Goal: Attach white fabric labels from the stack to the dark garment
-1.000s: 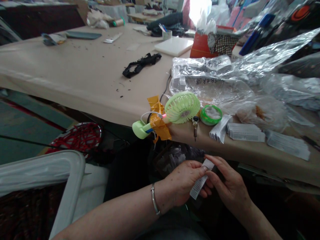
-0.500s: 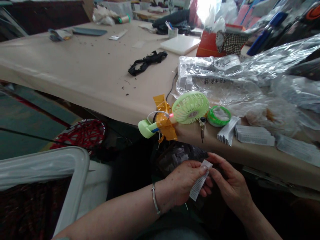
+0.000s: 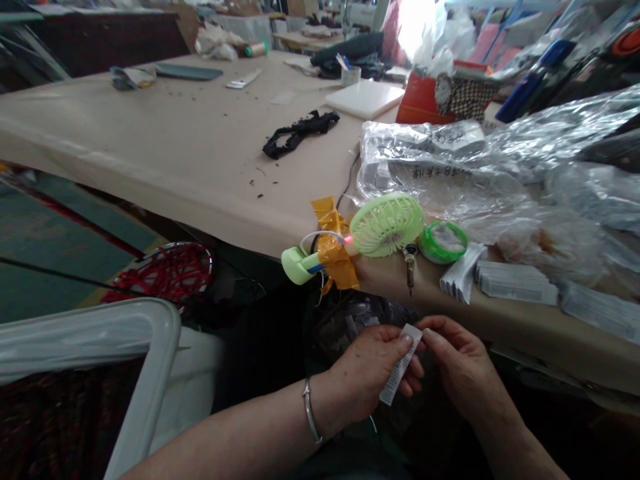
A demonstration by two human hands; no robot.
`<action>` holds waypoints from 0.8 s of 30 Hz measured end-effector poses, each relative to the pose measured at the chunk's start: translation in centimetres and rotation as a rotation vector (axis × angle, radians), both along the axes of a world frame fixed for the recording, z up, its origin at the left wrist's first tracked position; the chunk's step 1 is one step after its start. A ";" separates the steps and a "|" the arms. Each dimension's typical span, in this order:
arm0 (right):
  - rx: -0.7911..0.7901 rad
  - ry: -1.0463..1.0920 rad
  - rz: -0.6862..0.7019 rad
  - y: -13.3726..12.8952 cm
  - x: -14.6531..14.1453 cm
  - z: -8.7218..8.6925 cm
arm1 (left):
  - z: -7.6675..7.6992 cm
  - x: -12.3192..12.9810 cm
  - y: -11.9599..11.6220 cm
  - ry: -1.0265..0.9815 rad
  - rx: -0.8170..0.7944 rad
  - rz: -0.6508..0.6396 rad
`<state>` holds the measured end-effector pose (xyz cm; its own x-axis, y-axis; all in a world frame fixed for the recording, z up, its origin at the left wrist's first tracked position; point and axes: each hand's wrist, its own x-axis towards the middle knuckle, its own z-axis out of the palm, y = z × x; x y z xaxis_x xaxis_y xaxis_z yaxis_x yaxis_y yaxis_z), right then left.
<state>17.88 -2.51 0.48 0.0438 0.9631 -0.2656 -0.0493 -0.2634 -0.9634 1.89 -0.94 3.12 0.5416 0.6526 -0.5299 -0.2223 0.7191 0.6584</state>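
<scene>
My left hand (image 3: pixel 373 363) pinches a narrow white printed label (image 3: pixel 399 373) between thumb and fingers, just below the table's front edge. The label is tilted, with rows of small dark print along it. Thumb and forefinger of my right hand (image 3: pixel 457 353) are pressed together at the label's upper right corner. Above the hands, a soldering-iron-like tool (image 3: pixel 411 270) with a metal tip juts over the table edge. Beside it is a light green handheld fan (image 3: pixel 387 225), fixed down with orange-yellow tape (image 3: pixel 336 250).
Stacked labels (image 3: pixel 515 281), a folded silvery bundle (image 3: pixel 463 275) and a green-rimmed tub (image 3: pixel 443 242) line the front edge. Clear plastic bags (image 3: pixel 440 167) lie behind. A black fabric strip (image 3: pixel 300 133) is on the table (image 3: pixel 190 147). A white bin (image 3: pixel 165 327) stands at lower left.
The thumb and forefinger of my right hand have come together at the label's corner. My left hand keeps its hold on the label. The whole view has shifted slightly.
</scene>
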 end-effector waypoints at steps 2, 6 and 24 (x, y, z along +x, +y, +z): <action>-0.015 0.034 -0.003 0.4 -0.1 -0.1 | 0.0 0.1 0.0 0.017 0.024 0.014; -0.027 0.040 -0.002 1.2 -0.8 0.4 | 0.2 0.3 0.1 0.053 0.083 0.041; 0.251 -0.431 -0.012 3.4 -2.1 3.3 | 1.2 -1.3 2.9 0.531 0.841 0.138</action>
<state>15.80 0.92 3.75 0.1098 0.9938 0.0192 0.3659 -0.0225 -0.9304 0.62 1.99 4.33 0.2604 0.9653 -0.0190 0.2014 -0.0351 0.9789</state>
